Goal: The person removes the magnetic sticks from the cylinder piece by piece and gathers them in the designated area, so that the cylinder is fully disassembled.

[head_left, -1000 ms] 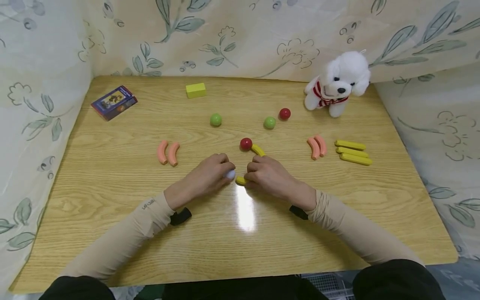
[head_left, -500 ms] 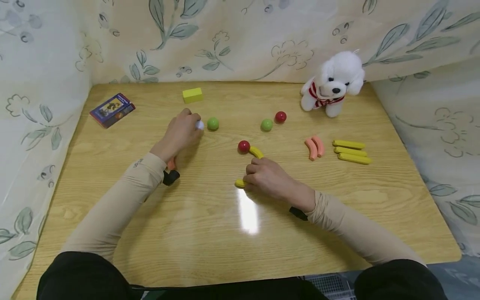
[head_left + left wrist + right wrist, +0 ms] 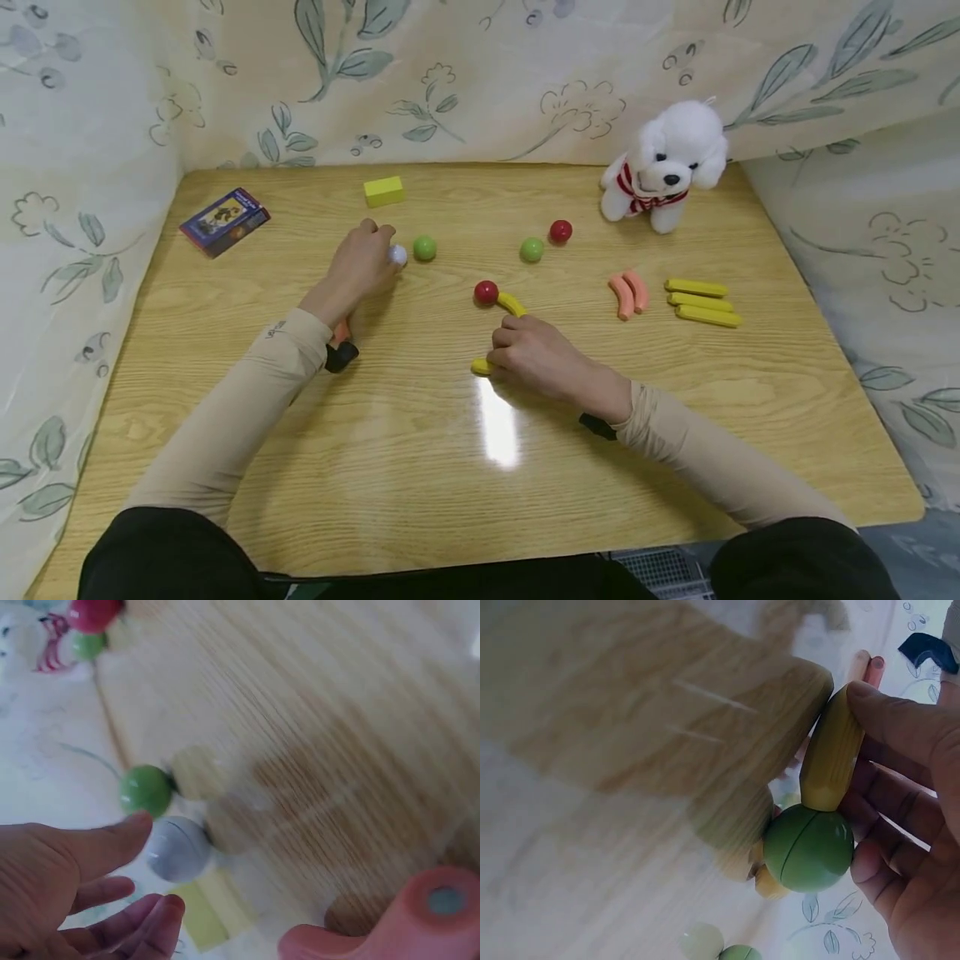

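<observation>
In the head view my left hand (image 3: 363, 260) is at the upper left of the table, beside a white ball (image 3: 397, 255) close to a green ball (image 3: 424, 248). The left wrist view shows the white ball (image 3: 178, 849) on the table, just past my parted thumb and fingers. My right hand (image 3: 536, 354) stays low at the middle. Its thumb and fingers hold a yellow stick (image 3: 832, 750), whose end touches another green ball (image 3: 808, 847) against my fingers; the head view hides that ball. A curved yellow stick (image 3: 512, 303) and a red ball (image 3: 486, 292) lie ahead.
Behind stand a yellow block (image 3: 384, 192), a card box (image 3: 224, 221) and a white plush dog (image 3: 663, 167). Green (image 3: 532, 249) and red (image 3: 560, 232) balls sit before the dog. Pink curved sticks (image 3: 628, 295) and yellow sticks (image 3: 705, 304) lie right; a pink stick (image 3: 390, 922) is under my left wrist.
My left hand has carried the white ball from the middle to the upper left, beside the green ball, and its fingers have loosened. My right hand has stayed nearly still.
</observation>
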{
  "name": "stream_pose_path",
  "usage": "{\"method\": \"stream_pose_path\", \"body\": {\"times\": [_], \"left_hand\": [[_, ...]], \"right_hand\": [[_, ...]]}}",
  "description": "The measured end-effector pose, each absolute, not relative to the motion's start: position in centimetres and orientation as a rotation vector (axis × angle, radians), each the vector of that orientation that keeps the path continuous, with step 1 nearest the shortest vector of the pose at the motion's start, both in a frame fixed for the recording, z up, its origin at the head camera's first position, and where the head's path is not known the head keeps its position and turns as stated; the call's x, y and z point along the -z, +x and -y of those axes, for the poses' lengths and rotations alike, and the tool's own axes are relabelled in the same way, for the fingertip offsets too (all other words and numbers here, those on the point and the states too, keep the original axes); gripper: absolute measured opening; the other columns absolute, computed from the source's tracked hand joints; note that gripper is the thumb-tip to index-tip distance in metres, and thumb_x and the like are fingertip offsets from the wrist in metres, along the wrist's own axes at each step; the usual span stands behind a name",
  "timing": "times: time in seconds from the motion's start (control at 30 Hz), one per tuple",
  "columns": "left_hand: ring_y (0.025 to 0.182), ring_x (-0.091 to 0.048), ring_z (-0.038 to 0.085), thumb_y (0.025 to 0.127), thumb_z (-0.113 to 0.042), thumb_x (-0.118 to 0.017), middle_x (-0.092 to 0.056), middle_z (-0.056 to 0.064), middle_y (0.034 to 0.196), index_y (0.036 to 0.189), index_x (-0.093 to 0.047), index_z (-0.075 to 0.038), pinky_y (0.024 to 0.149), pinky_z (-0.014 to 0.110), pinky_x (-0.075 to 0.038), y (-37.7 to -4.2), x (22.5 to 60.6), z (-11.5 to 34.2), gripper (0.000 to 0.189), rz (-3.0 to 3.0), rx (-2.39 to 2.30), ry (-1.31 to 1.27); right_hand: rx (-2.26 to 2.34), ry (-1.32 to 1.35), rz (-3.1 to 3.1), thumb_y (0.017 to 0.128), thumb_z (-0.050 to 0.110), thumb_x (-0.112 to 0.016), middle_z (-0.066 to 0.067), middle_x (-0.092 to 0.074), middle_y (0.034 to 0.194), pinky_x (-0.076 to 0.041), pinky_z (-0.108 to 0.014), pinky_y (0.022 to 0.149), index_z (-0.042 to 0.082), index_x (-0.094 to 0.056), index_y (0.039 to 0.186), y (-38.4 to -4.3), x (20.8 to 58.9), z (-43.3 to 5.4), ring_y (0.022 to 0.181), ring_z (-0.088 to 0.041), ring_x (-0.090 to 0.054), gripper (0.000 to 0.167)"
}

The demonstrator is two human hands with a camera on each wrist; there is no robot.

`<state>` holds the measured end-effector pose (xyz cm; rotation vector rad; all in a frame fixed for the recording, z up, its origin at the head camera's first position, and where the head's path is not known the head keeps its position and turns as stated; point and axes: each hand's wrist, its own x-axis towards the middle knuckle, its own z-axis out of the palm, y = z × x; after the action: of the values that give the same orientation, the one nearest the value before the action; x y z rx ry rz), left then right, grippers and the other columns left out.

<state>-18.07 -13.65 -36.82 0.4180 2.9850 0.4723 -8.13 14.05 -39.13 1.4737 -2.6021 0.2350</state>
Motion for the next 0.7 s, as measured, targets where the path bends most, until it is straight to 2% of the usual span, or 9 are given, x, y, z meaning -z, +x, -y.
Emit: {"method": "stream_pose_path", "body": {"times": [0.1,0.2,0.3,0.4,0.53,0.7], "left_hand": [[0.098,-0.058,0.042,0.092,-0.012,-0.067,-0.056,0.031,0.117,0.128,-0.053,0.011,0.085,0.051,-0.051,-16.6,36.6,13.9,0.045,-3.025,-0.553,0.438],[0.089,-0.057,0.036,0.092,-0.011,-0.067,-0.058,0.026,0.111,0.123,-0.057,0.009,0.077,0.046,-0.051,-14.5,36.6,13.7,0.038,-3.039,-0.661,0.455],[0.089,-0.059,0.034,0.093,-0.01,-0.066,-0.06,0.024,0.108,0.119,-0.059,0.008,0.076,0.044,-0.051,-12.5,36.9,13.1,0.032,-3.033,-0.719,0.524],[0.092,-0.061,0.034,0.093,-0.011,-0.065,-0.062,0.023,0.106,0.115,-0.061,0.007,0.078,0.044,-0.052,-10.9,37.4,12.2,0.029,-3.015,-0.721,0.612],[0.09,-0.06,0.03,0.093,-0.013,-0.064,-0.063,0.018,0.101,0.114,-0.063,0.004,0.078,0.042,-0.052,-9.9,38.0,11.0,0.027,-2.983,-0.727,0.665],[0.09,-0.061,0.028,0.092,-0.018,-0.067,-0.064,0.017,0.103,0.115,-0.063,0.003,0.079,0.041,-0.052,-9.8,38.5,10.0,0.031,-2.943,-0.707,0.718]], "right_hand": [[-0.358,1.375,2.651,0.084,0.027,-0.077,-0.001,-0.068,0.086,-0.05,-0.032,0.075,0.011,-0.076,0.09,-8.4,38.6,-14.4,0.083,-0.018,-0.058,0.017],[-0.451,1.086,2.763,0.087,0.023,-0.073,-0.009,-0.069,0.093,-0.053,-0.036,0.075,0.004,-0.074,0.1,-9.0,37.9,-15.0,0.086,-0.023,-0.061,0.023],[-0.424,0.754,2.945,0.091,0.027,-0.067,-0.012,-0.067,0.094,-0.054,-0.039,0.066,0.002,-0.069,0.11,-9.9,37.6,-15.3,0.08,-0.026,-0.063,0.031],[-0.376,0.568,3.136,0.093,0.037,-0.063,-0.011,-0.065,0.088,-0.049,-0.037,0.056,0.002,-0.066,0.114,-10.7,37.7,-14.9,0.071,-0.024,-0.06,0.04],[-0.35,0.516,3.255,0.092,0.035,-0.062,-0.009,-0.062,0.081,-0.042,-0.033,0.05,0.004,-0.065,0.109,-11.4,38.2,-13.9,0.065,-0.021,-0.055,0.035],[-0.342,0.684,3.175,0.088,0.016,-0.067,-0.01,-0.067,0.088,-0.052,-0.039,0.061,0.006,-0.07,0.11,-11.4,38.5,-12.8,0.073,-0.024,-0.061,0.025]]}}
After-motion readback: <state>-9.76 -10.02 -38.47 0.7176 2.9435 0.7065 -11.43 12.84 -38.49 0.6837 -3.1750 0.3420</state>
